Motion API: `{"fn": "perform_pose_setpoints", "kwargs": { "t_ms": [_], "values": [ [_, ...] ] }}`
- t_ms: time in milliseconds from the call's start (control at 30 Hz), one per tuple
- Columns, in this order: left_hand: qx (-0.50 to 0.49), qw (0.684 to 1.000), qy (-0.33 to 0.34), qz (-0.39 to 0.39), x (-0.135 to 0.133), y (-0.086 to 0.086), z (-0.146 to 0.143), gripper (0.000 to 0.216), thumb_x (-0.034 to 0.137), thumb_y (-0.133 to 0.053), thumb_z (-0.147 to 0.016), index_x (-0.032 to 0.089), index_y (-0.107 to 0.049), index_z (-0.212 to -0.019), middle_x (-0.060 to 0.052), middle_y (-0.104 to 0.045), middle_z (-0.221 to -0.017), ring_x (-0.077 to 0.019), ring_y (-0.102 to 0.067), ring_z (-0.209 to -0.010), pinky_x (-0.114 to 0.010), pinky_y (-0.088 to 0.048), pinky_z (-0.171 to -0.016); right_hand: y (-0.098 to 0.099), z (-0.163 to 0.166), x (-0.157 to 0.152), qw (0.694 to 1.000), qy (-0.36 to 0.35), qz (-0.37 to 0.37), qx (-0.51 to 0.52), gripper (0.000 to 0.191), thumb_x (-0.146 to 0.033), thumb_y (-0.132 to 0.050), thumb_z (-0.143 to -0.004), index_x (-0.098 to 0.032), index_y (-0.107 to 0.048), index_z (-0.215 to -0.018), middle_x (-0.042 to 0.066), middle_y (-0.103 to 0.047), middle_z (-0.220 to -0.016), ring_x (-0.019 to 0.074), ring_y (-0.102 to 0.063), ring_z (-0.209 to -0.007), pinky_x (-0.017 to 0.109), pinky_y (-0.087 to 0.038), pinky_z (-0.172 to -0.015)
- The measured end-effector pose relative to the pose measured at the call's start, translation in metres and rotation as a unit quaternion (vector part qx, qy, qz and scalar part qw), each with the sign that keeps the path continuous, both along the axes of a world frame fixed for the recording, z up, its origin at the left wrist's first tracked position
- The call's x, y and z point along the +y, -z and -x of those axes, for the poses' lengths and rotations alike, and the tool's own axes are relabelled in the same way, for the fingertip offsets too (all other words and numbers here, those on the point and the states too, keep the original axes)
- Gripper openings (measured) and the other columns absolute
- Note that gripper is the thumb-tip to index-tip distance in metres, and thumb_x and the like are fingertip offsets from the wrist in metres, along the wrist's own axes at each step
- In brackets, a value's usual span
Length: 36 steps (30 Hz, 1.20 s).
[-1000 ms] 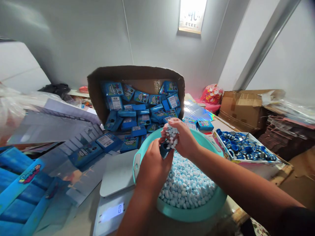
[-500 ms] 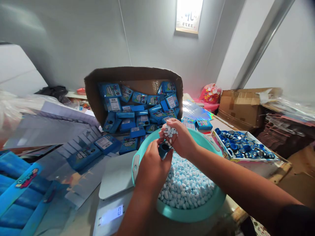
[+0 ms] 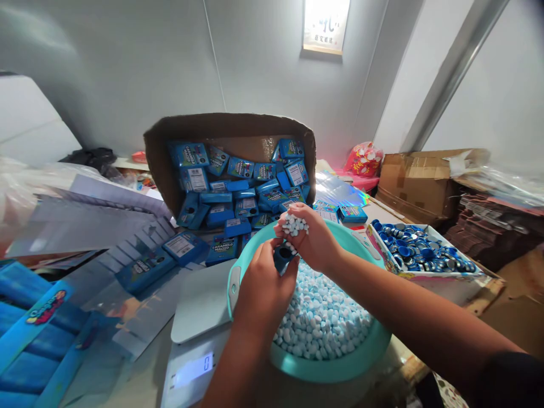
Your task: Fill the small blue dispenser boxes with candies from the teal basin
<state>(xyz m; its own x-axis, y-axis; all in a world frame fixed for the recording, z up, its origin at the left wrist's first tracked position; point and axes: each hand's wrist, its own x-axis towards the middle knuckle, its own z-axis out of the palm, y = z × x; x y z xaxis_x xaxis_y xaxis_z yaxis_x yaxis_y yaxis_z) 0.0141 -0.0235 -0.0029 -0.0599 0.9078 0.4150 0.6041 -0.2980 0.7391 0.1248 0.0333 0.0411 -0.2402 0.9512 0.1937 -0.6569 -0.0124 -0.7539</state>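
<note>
My left hand (image 3: 267, 283) is wrapped round a small dark blue container (image 3: 281, 258) whose open mouth faces up. Cupped in my right hand (image 3: 318, 241) is a heap of small pale blue and white candies (image 3: 294, 225). The edge of that palm is at the container's mouth, with a few candies between the two. Both hands are over a turquoise basin (image 3: 318, 371), which holds many loose candies (image 3: 327, 317). Fingers hide part of the container, and I cannot see how full it is.
A digital scale (image 3: 199, 309) sits left of the basin. Behind lies a cardboard box (image 3: 229, 126) of blue packets. On the right is a white tray (image 3: 446, 276) of blue and silver caps. Blue packages (image 3: 38, 334) stand at the left edge.
Both hands stay almost in place over the basin. The candies in my right palm have shifted slightly, and the whole view has moved a little.
</note>
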Motion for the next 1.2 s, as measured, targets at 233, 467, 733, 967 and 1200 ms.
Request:
{"fn": "perform_pose_setpoints", "kwargs": {
  "t_ms": [233,467,733,967,1200],
  "values": [
    [0.000,1.000,-0.009,0.021,-0.0029,-0.0027,0.0001,0.035,0.039,-0.061,-0.089,0.024,-0.058,-0.121,-0.006,-0.067,-0.121,-0.0252,-0.062,-0.115,-0.040,-0.047,-0.095,-0.0010,0.0000,0.0001,1.000,-0.002,-0.005,0.003,0.020,-0.033,-0.074,-0.069,-0.020,-0.058,-0.069,-0.002,-0.065,-0.067,0.0143,-0.065,-0.064,0.028,-0.055,-0.069],
    [0.001,1.000,-0.010,0.010,-0.0018,-0.0021,0.0001,0.036,0.038,-0.063,-0.088,0.024,-0.059,-0.121,-0.006,-0.068,-0.118,-0.0245,-0.064,-0.111,-0.040,-0.049,-0.094,0.0005,-0.0005,0.0020,1.000,-0.003,0.001,-0.001,0.020,-0.034,-0.073,-0.071,-0.020,-0.059,-0.068,0.000,-0.066,-0.066,0.0146,-0.066,-0.065,0.028,-0.055,-0.069],
    [-0.002,1.000,-0.008,0.009,-0.0005,0.0002,0.0010,0.036,0.041,-0.063,-0.089,0.025,-0.059,-0.121,-0.006,-0.068,-0.120,-0.0247,-0.063,-0.113,-0.040,-0.049,-0.095,0.0001,-0.0001,0.0006,1.000,-0.004,-0.011,-0.008,0.024,-0.036,-0.073,-0.072,-0.021,-0.056,-0.064,-0.001,-0.066,-0.065,0.0153,-0.066,-0.065,0.030,-0.056,-0.073],
    [-0.002,1.000,-0.010,0.020,-0.0006,-0.0010,-0.0002,0.035,0.042,-0.062,-0.090,0.025,-0.060,-0.121,-0.005,-0.068,-0.118,-0.0246,-0.063,-0.110,-0.039,-0.049,-0.092,0.0016,0.0006,0.0003,0.999,-0.001,-0.036,-0.020,0.027,-0.035,-0.072,-0.072,-0.022,-0.049,-0.069,-0.003,-0.065,-0.064,0.0151,-0.066,-0.065,0.028,-0.054,-0.070],
    [0.002,1.000,-0.022,0.021,-0.0016,-0.0036,-0.0012,0.032,0.041,-0.063,-0.089,0.025,-0.062,-0.117,-0.006,-0.069,-0.116,-0.0239,-0.065,-0.105,-0.037,-0.050,-0.087,0.0007,0.0012,-0.0009,0.999,0.011,-0.039,-0.029,0.025,-0.032,-0.071,-0.073,-0.025,-0.051,-0.084,-0.005,-0.066,-0.064,0.0159,-0.068,-0.065,0.027,-0.053,-0.069]
  ]
}}
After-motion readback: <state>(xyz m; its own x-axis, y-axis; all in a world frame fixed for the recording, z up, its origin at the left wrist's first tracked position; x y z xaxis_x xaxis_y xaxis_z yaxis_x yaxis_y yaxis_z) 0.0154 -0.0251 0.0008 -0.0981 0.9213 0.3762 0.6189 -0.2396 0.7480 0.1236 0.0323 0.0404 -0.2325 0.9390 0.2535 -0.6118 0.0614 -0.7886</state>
